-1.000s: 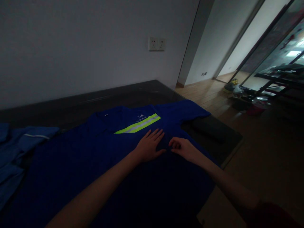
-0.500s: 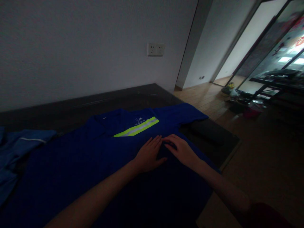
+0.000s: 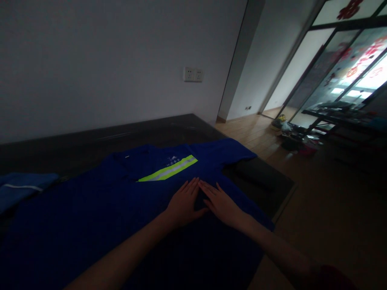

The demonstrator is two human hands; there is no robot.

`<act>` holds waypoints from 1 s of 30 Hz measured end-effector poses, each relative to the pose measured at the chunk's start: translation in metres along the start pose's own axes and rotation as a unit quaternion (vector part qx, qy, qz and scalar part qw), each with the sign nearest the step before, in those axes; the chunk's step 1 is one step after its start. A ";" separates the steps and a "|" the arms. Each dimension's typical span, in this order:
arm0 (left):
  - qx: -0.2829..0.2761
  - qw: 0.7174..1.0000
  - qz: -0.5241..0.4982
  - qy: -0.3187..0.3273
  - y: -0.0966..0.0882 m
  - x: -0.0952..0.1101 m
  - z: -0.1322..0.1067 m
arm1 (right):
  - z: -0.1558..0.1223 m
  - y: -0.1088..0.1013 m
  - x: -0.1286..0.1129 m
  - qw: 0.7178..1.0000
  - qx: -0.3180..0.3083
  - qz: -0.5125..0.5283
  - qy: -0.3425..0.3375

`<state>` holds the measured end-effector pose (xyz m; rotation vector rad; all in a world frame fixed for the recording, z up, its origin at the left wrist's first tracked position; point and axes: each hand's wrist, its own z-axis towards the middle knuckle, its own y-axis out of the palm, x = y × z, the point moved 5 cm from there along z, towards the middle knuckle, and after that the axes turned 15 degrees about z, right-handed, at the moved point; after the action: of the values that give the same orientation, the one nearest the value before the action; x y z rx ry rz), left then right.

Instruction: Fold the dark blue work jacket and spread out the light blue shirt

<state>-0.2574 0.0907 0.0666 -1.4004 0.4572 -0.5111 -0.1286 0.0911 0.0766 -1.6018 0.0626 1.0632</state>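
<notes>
A dark blue work jacket (image 3: 105, 209) lies spread over a dark table, its collar toward the wall and one sleeve stretched to the right. Across its chest runs a yellow-green reflective strip (image 3: 169, 170), with small white print above it. My left hand (image 3: 184, 203) rests flat on the cloth just below the strip, thumb out to the side. Beside it my right hand (image 3: 222, 203) lies flat too, its fingertips meeting those of the left. Both hands are open and hold nothing. Dim light hides the cloth's lower part.
A lighter blue garment with a white stripe (image 3: 26, 187) lies at the left. The dark tabletop (image 3: 169, 125) reaches the wall, which bears a double socket (image 3: 193, 74). Beyond the table's right edge are a wooden floor, bags and a dark bench (image 3: 332, 114) near glass doors.
My right hand has flattened from a curled, raised pose onto the cloth, its fingers now straight. My left hand stays on the jacket. The view has shifted slightly up and to the right.
</notes>
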 end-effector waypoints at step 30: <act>-0.028 0.999 -0.032 0.013 -0.003 0.000 -0.003 | 0.083 -0.136 0.171 0.488 0.474 0.717 0.151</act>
<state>-0.2592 0.0874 0.0692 -1.4681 0.4518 -0.5719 -0.0015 0.2867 0.0737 -0.3001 2.1636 1.3860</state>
